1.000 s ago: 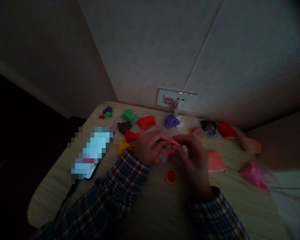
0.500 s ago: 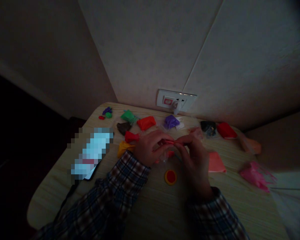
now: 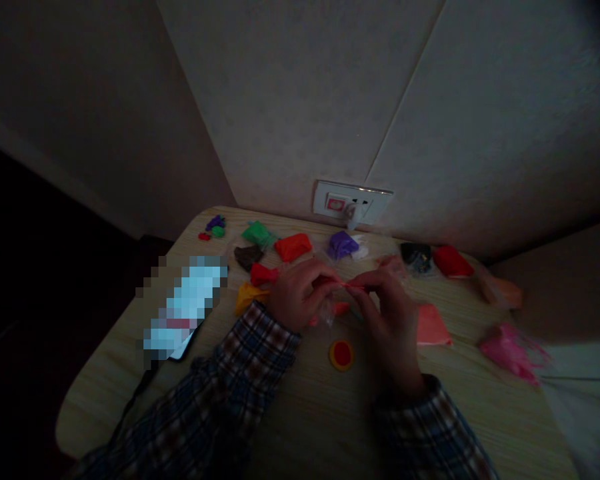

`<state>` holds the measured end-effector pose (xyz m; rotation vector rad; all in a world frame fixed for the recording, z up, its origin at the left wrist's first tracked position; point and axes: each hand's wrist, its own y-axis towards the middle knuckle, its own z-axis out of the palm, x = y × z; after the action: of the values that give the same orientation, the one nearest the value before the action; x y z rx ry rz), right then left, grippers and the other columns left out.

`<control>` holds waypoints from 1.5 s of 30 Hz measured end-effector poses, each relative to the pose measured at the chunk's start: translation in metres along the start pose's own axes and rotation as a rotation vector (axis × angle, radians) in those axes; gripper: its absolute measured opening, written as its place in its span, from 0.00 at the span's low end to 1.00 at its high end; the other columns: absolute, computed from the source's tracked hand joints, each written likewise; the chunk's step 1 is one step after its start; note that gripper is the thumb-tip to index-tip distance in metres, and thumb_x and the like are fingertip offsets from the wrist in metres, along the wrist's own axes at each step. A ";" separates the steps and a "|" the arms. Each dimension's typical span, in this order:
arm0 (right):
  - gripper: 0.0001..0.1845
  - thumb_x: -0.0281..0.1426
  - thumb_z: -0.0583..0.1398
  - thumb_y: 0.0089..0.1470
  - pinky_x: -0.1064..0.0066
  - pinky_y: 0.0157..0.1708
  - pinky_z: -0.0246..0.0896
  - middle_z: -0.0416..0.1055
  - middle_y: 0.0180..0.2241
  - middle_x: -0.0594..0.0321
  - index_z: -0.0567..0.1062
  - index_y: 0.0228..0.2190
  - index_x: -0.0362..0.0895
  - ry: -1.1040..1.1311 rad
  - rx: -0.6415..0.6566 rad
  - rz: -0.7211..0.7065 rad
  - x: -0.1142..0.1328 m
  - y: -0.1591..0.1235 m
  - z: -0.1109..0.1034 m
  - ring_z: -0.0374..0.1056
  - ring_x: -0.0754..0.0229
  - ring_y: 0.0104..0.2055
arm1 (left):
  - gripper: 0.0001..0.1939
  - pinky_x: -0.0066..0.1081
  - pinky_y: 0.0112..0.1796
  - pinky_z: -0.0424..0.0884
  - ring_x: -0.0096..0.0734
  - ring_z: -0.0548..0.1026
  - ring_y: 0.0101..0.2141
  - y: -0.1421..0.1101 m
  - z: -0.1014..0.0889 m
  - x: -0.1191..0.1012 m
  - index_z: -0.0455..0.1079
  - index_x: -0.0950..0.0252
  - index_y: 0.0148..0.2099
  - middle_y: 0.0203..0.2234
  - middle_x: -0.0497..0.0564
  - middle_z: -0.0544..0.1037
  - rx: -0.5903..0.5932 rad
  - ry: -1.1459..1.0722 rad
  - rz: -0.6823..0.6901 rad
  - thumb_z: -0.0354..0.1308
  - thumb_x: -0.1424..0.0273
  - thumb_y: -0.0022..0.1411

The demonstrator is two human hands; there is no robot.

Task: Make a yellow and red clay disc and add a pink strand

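My left hand (image 3: 303,290) and my right hand (image 3: 387,317) meet above the table, fingertips almost touching. Both are closed in a pinch on one small piece of pinkish-red modelling clay (image 3: 344,285), mostly hidden by the fingers. Below them on the tabletop lies a round yellow clay disc (image 3: 331,361) with a red centre (image 3: 343,353). Under my left fingers is a crumpled clear wrapper (image 3: 326,312) with a reddish lump (image 3: 341,308) beside it. A flat coral clay pack (image 3: 433,325) rests just right of my right hand.
Several bagged clay lumps line the back, among them green (image 3: 258,233), orange-red (image 3: 293,247), purple (image 3: 343,245) and black (image 3: 417,257). Yellow clay (image 3: 249,298) touches my left side. A lit, blurred phone (image 3: 187,303) lies left; pink clay (image 3: 510,350) lies right. A socket (image 3: 353,203) is behind.
The fingers have shifted slightly around the pinkish-red clay, and less of it shows between them, as a thin strip. Both hands stay in nearly the same place; the table things are unmoved.
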<state>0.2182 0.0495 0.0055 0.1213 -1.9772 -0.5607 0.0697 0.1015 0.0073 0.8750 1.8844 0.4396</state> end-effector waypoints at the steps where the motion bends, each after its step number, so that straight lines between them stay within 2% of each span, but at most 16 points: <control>1: 0.04 0.29 0.59 0.55 0.70 0.30 0.58 0.68 0.26 0.67 0.70 0.28 0.45 0.002 -0.005 0.004 -0.001 0.000 0.000 0.63 0.63 0.30 | 0.07 0.25 0.31 0.69 0.26 0.73 0.28 0.000 0.000 0.000 0.69 0.68 0.32 0.25 0.48 0.75 0.005 -0.008 -0.004 0.56 0.70 0.62; 5: 0.05 0.30 0.59 0.55 0.70 0.30 0.59 0.68 0.26 0.67 0.70 0.28 0.45 0.010 -0.017 0.049 -0.002 -0.001 -0.001 0.64 0.62 0.30 | 0.08 0.25 0.31 0.70 0.26 0.73 0.29 0.000 0.001 0.000 0.70 0.68 0.38 0.29 0.50 0.76 0.027 -0.037 -0.020 0.59 0.67 0.60; 11: 0.02 0.31 0.60 0.55 0.70 0.31 0.59 0.68 0.28 0.67 0.71 0.31 0.46 0.046 0.004 0.055 -0.001 -0.001 0.000 0.64 0.63 0.30 | 0.05 0.26 0.33 0.70 0.27 0.73 0.30 0.000 0.001 0.002 0.69 0.68 0.34 0.27 0.49 0.75 0.015 -0.004 0.043 0.57 0.71 0.61; 15: 0.09 0.32 0.61 0.53 0.68 0.33 0.61 0.69 0.30 0.65 0.71 0.39 0.46 0.076 -0.001 0.074 -0.003 -0.001 0.001 0.64 0.62 0.31 | 0.06 0.27 0.32 0.69 0.28 0.73 0.30 0.001 0.001 0.003 0.70 0.69 0.34 0.26 0.50 0.75 0.005 -0.009 0.033 0.56 0.70 0.62; 23: 0.02 0.29 0.59 0.55 0.70 0.31 0.60 0.70 0.30 0.66 0.72 0.33 0.46 0.010 -0.006 0.013 -0.001 -0.001 -0.001 0.63 0.63 0.31 | 0.09 0.28 0.33 0.71 0.30 0.74 0.31 0.002 0.000 0.001 0.71 0.69 0.34 0.27 0.51 0.76 -0.005 0.020 0.043 0.54 0.69 0.63; 28: 0.04 0.29 0.60 0.55 0.70 0.33 0.61 0.71 0.32 0.65 0.72 0.35 0.47 0.023 0.009 0.003 -0.001 -0.002 -0.001 0.65 0.63 0.33 | 0.08 0.26 0.33 0.71 0.29 0.75 0.30 0.000 0.001 0.003 0.72 0.69 0.34 0.27 0.52 0.77 0.010 0.030 0.049 0.56 0.70 0.62; 37: 0.02 0.29 0.60 0.55 0.71 0.32 0.60 0.69 0.30 0.67 0.72 0.33 0.47 0.034 -0.012 -0.001 -0.004 -0.003 0.000 0.64 0.64 0.32 | 0.11 0.26 0.30 0.71 0.27 0.75 0.28 0.001 0.001 0.002 0.73 0.69 0.32 0.25 0.51 0.76 0.011 0.046 0.059 0.55 0.68 0.63; 42: 0.08 0.29 0.60 0.54 0.68 0.32 0.63 0.71 0.33 0.64 0.72 0.38 0.48 0.033 -0.018 -0.013 -0.005 -0.003 -0.001 0.65 0.62 0.33 | 0.11 0.26 0.30 0.71 0.27 0.75 0.27 0.002 0.001 0.002 0.72 0.69 0.32 0.24 0.50 0.76 0.026 0.057 0.057 0.55 0.68 0.63; 45: 0.05 0.29 0.59 0.55 0.68 0.31 0.63 0.71 0.32 0.64 0.73 0.36 0.47 -0.001 0.015 -0.036 -0.003 -0.003 -0.001 0.65 0.62 0.32 | 0.10 0.26 0.30 0.71 0.27 0.75 0.27 0.001 0.001 0.002 0.72 0.69 0.32 0.24 0.50 0.77 0.032 0.065 0.063 0.55 0.69 0.63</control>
<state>0.2203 0.0477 0.0027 0.1661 -1.9839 -0.5688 0.0701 0.1039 0.0062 0.9529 1.9316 0.4824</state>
